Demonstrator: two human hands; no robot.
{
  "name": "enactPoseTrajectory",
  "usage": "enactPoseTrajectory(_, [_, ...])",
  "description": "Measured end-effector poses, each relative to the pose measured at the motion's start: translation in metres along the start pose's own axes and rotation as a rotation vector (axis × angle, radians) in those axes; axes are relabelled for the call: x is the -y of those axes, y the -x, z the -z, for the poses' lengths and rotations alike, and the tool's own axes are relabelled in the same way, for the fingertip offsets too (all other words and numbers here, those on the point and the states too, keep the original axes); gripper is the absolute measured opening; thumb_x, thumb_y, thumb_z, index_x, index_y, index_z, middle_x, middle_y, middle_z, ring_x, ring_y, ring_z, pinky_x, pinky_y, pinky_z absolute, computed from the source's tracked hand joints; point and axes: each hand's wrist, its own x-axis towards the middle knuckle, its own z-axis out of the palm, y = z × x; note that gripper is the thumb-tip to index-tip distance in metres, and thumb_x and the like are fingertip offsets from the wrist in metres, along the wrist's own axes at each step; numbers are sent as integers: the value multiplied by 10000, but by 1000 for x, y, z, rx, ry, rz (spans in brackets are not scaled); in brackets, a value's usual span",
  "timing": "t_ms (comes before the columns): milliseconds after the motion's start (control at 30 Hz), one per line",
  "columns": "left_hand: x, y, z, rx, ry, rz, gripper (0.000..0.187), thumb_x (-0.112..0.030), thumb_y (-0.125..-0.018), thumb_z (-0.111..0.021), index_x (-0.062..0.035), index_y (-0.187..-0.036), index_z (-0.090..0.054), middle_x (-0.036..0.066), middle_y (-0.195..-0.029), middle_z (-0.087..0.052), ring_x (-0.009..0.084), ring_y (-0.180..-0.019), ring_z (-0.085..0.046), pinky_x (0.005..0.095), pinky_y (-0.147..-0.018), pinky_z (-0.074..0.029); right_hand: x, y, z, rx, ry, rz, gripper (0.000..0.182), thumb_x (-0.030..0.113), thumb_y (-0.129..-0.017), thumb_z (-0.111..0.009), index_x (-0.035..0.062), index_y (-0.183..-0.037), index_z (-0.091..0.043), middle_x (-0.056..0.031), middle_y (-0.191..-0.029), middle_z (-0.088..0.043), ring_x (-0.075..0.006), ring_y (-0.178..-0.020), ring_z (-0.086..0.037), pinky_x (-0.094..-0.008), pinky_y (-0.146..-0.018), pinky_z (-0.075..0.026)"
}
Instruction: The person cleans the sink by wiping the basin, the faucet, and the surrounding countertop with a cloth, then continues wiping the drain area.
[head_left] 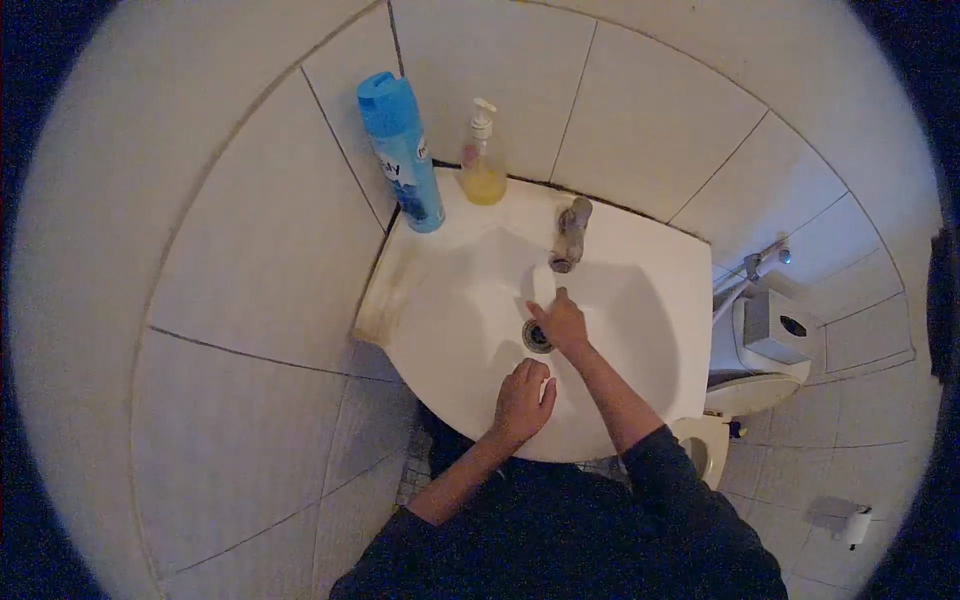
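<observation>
My right hand [563,325] reaches into the white sink [640,300], just below the tap [572,235]. Its fingers are closed on a white oblong object [543,284] that looks like a bar of soap. Beneath that hand, part of the round metal drain [535,337] shows. Over the front slope of the basin, my left hand [523,402] has its back turned up. Its fingers bend downward and the thumb stands a little apart; nothing shows in it.
A blue spray can [402,160] and a pump bottle with yellow liquid [484,180] stand on the sink's back left ledge, against the tiled wall. To the right are a toilet [755,393], a white box [778,328] and a toilet paper roll [858,526].
</observation>
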Motion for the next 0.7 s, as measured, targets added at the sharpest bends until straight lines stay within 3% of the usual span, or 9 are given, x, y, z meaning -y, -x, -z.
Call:
enactPoseTrajectory(33, [-1,-1,2,-24,33,15,135,-112,-775,-533,-25,-841,-453,135,-821,-478,299,-759,-502,402,-664,-400,8,-3,-10,-112,-96,42,605,482,-770,-544,-83,-951,-424,-288,-773,-569,-404,-770,-581,-441,-662,-480])
enactPoseTrajectory(100, [0,-1,3,-38,30,15,135,-104,-773,-534,-22,-841,-450,137,-819,-478,300,-756,-501,404,-664,-398,31,-10,0,-122,-144,47,613,489,-783,-532,-87,-953,-414,-292,-771,-566,-413,-768,-577,-449,-672,-473])
enactPoseTrajectory(167, [0,0,4,-52,29,15,135,-96,-771,-535,-20,-841,-448,138,-817,-478,300,-753,-500,405,-663,-396,41,-19,7,-172,-235,-96,630,479,-795,-525,-98,-1011,-395,-304,-798,-560,-417,-777,-571,-460,-685,-461])
enactPoseTrajectory(300, [-4,-2,5,-72,67,-10,132,-78,-767,-535,-14,-825,-435,145,-794,-471,310,-729,-494,398,-661,-398,37,0,-5,-43,-218,-92,666,468,-810,-500,-118,-1091,-351,-337,-919,-531,-444,-880,-537,-463,-759,-438])
enactPoseTrajectory(400, [0,-5,7,-78,67,-5,132,-68,-766,-536,-10,-806,-424,154,-765,-462,320,-710,-487,392,-658,-402,43,-6,-13,-193,-389,-136,653,466,-806,-511,-93,-1103,-350,-325,-961,-529,-447,-930,-519,-488,-789,-417])
enactPoseTrajectory(500, [2,1,6,-49,62,14,130,-82,-772,-531,-16,-813,-427,143,-771,-459,314,-710,-485,394,-639,-392,46,-20,3,-19,-492,-232,688,471,-800,-517,-102,-1135,-331,-327,-986,-522,-456,-948,-509,-485,-808,-411])
enactPoseTrajectory(700, [1,-2,6,-89,56,3,129,-80,-771,-532,-15,-815,-431,142,-770,-461,309,-709,-487,392,-633,-393,43,-15,-25,-140,-403,-223,699,467,-806,-514,-118,-1140,-326,-344,-940,-527,-449,-902,-529,-454,-782,-430])
